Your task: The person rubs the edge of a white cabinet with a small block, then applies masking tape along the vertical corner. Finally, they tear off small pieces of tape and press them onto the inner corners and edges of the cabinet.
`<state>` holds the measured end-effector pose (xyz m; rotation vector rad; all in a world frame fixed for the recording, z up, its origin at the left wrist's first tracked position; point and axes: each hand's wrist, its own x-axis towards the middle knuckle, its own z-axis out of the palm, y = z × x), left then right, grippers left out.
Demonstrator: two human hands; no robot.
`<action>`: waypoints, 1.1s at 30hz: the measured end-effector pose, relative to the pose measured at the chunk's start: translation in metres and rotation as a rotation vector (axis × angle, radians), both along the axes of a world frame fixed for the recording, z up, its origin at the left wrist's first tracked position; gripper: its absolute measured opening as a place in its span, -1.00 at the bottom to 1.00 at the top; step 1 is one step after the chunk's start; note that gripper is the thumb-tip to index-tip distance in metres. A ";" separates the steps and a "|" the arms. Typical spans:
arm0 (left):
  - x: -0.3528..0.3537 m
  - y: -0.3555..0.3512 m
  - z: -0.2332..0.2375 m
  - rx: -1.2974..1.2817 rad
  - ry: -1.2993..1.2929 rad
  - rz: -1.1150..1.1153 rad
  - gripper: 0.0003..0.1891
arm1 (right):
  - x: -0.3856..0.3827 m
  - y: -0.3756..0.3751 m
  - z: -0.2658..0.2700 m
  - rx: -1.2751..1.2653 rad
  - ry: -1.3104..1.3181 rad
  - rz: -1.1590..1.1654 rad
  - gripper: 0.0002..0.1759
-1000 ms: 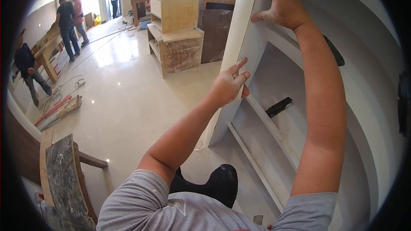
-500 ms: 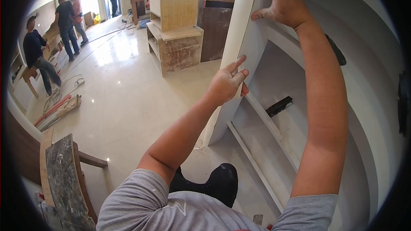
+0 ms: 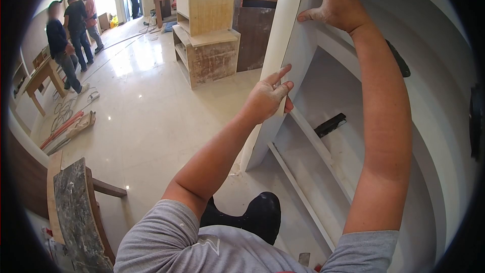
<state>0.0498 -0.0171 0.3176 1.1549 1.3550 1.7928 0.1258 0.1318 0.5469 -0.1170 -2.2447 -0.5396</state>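
Observation:
A white upright panel (image 3: 299, 53) forms the near side of a white shelf cabinet, with a paler strip (image 3: 277, 35) along its front edge. My left hand (image 3: 268, 100) grips that front edge at mid-height, thumb and fingers bent about it. Higher up, my right hand (image 3: 339, 7) lies against the panel's inner face, thumb stretched toward the edge; its upper fingertips are partly cut off by the frame. Pale dust coats the fingers. On a shelf inside rests a black, narrow tool (image 3: 330, 125) whose kind I cannot make out. Another dark object (image 3: 397, 59) is partly hidden behind my right forearm.
Shelf ledges (image 3: 303, 172) run beside my right arm. A stained board (image 3: 76, 212) stands at lower left. Unfinished wooden cabinets (image 3: 212, 50) stand across the tiled floor (image 3: 146, 131). Cables and red tubes (image 3: 65, 129) lie at left, near several people (image 3: 63, 45).
One person at far left has straightened and shifted to the right beside a wooden table. My two hands keep their places on the panel.

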 end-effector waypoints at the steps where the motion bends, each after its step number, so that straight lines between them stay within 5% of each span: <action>1: 0.001 -0.002 0.002 -0.009 0.012 0.001 -0.35 | 0.002 -0.005 0.001 -0.020 -0.011 0.002 0.35; 17: -0.005 0.004 -0.007 0.013 -0.050 -0.035 -0.35 | 0.009 -0.016 0.001 -0.055 -0.025 0.006 0.36; 23: -0.003 0.005 -0.006 -0.005 0.017 0.013 -0.35 | -0.002 0.002 -0.009 0.152 0.079 -0.039 0.31; 26: -0.002 0.005 -0.007 -0.001 0.012 0.022 -0.37 | 0.012 -0.024 -0.015 -0.096 -0.041 -0.087 0.31; 28: 0.001 0.003 -0.003 -0.007 0.016 0.036 -0.37 | -0.003 -0.012 -0.045 0.130 0.343 0.164 -0.33; 30: 0.005 0.001 -0.001 0.003 0.036 0.052 -0.37 | -0.016 0.000 -0.081 0.187 0.488 0.281 -0.55; 33: 0.002 0.002 -0.002 -0.018 0.104 0.077 -0.38 | -0.017 0.002 -0.135 0.039 0.390 0.232 -0.37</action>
